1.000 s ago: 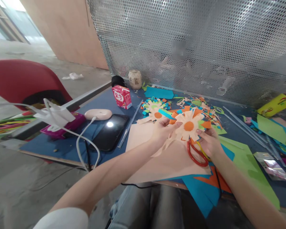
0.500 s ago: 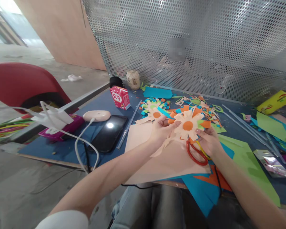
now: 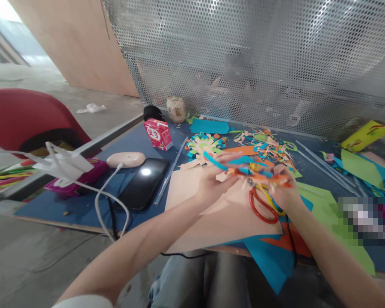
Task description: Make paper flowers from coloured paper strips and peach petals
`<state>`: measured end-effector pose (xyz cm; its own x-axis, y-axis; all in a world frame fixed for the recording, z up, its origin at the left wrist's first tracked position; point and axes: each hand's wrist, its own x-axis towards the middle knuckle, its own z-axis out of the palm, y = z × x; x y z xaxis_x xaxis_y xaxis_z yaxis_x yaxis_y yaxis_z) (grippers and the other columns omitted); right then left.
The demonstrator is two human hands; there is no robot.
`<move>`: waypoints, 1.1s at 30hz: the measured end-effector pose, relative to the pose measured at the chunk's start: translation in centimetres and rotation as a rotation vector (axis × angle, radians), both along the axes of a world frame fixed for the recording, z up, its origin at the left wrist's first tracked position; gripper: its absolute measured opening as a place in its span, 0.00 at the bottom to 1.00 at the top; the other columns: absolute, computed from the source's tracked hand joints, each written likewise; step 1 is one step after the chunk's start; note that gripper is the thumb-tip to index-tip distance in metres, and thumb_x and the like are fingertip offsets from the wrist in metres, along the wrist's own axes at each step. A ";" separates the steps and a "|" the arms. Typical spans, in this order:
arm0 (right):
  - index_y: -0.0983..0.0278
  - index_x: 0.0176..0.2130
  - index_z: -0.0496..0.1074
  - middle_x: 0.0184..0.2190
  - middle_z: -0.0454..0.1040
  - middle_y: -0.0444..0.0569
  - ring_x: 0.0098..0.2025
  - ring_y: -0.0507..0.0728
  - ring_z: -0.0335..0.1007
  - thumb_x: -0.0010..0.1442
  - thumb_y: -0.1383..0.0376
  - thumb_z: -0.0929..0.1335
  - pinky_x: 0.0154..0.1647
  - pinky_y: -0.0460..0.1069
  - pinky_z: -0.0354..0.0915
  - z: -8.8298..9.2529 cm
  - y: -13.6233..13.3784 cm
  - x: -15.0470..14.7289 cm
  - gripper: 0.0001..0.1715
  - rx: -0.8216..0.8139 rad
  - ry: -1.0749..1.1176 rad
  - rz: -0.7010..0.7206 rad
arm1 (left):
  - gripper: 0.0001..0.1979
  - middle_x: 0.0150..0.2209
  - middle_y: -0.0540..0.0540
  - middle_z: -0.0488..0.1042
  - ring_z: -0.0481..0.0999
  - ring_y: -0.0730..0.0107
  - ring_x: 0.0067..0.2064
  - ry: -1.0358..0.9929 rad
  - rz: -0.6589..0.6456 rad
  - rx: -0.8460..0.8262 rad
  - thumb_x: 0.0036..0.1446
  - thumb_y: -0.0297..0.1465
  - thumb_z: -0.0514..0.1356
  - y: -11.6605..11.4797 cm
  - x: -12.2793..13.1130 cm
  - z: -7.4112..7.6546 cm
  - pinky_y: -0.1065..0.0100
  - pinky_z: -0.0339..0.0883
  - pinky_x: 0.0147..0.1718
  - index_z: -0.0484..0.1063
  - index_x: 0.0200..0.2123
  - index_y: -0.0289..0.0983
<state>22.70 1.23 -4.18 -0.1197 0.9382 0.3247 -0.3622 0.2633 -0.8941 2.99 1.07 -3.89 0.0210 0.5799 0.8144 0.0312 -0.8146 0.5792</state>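
Observation:
A layered paper flower (image 3: 259,176) in peach, orange and blue is tilted nearly edge-on between my hands, slightly blurred. My right hand (image 3: 285,190) pinches its right side. At its left edge, my left hand (image 3: 211,182) has its fingers closed on the flower, and a blue paper strip (image 3: 214,161) sticks out past them. Beneath the flower, scissors (image 3: 263,209) with red and yellow handles lie on a peach paper sheet (image 3: 195,233); their blades are hidden. Another fringed paper flower (image 3: 205,144), green, blue and orange, rests behind my left hand.
To the left lie a black phone (image 3: 143,184), a pale oval device (image 3: 126,159) with a white cable, and a pink box (image 3: 158,134). Paper scraps (image 3: 269,143) cover the back. Green paper (image 3: 327,214) lies right. A perforated metal panel (image 3: 192,55) borders the table.
The flower has turned from facing me, orange centre showing, to nearly edge-on. Both hands still hold it. The whole view has shifted slightly.

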 end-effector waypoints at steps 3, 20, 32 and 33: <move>0.59 0.18 0.67 0.20 0.72 0.42 0.38 0.56 0.70 0.41 0.61 0.75 0.44 0.54 0.66 1.0 -0.4 0.9 0.13 0.229 -0.096 0.118 | 0.04 0.36 0.46 0.78 0.74 0.69 0.41 0.114 0.029 0.420 0.54 0.31 0.60 -0.8 -0.7 1.0 0.65 0.70 0.41 0.75 0.34 0.40; 0.61 0.24 0.68 0.24 0.72 0.45 0.38 0.56 0.68 0.51 0.62 0.71 0.44 0.54 0.64 1.8 -0.4 1.5 0.09 0.462 -0.176 0.344 | 0.10 0.34 0.46 0.76 0.73 0.72 0.36 0.218 -0.175 0.283 0.57 0.33 0.57 -2.2 -1.2 1.0 0.71 0.68 0.36 0.71 0.43 0.42; 0.60 0.24 0.67 0.26 0.73 0.44 0.40 0.54 0.69 0.50 0.65 0.72 0.44 0.52 0.65 1.1 0.1 1.4 0.09 0.439 -0.167 0.342 | 0.38 0.40 0.46 0.78 0.72 0.58 0.52 0.003 -0.299 -0.011 0.49 0.35 0.64 -2.1 -0.2 0.1 0.60 0.68 0.47 0.49 0.61 0.49; 0.60 0.24 0.67 0.26 0.73 0.44 0.39 0.55 0.69 0.50 0.64 0.72 0.44 0.52 0.65 1.1 0.1 1.4 0.10 0.426 -0.169 0.334 | 0.36 0.42 0.46 0.78 0.72 0.58 0.52 0.002 -0.337 -0.058 0.51 0.35 0.63 -2.2 -0.2 0.2 0.60 0.69 0.46 0.49 0.61 0.51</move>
